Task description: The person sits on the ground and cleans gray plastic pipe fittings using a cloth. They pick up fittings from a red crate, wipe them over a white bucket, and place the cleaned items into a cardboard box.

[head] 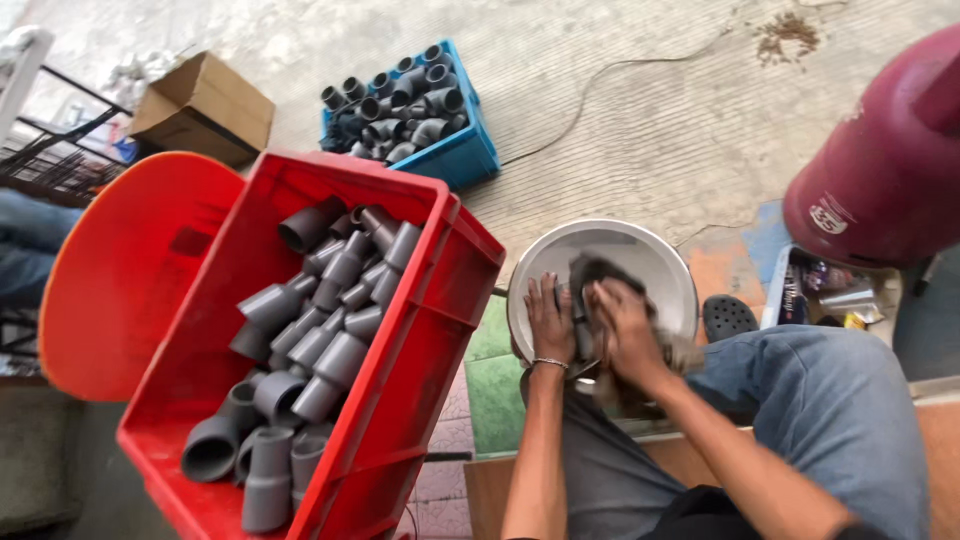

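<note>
Step in hand, judged: wiping one dark grey plastic pipe fitting (590, 275) over the round white basin (655, 262). Left hand (549, 320) closed around the fitting's side, steadying it. Right hand (622, 330) curled, pressing a frayed cloth (682, 352) against it. Next move calls for turning the fitting. More grey fittings fill the red plastic crate (440, 300) alongside.

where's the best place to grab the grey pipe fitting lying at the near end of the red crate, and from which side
Probably by its narrow end, coming straight down from above. The pipe fitting lies on its side on top of the pile in the red crate, so its rounded body is exposed upward, while the crate walls block a sideways approach. Fingers either side of the narrow neck should wrap it better than the wide mouth.
</note>
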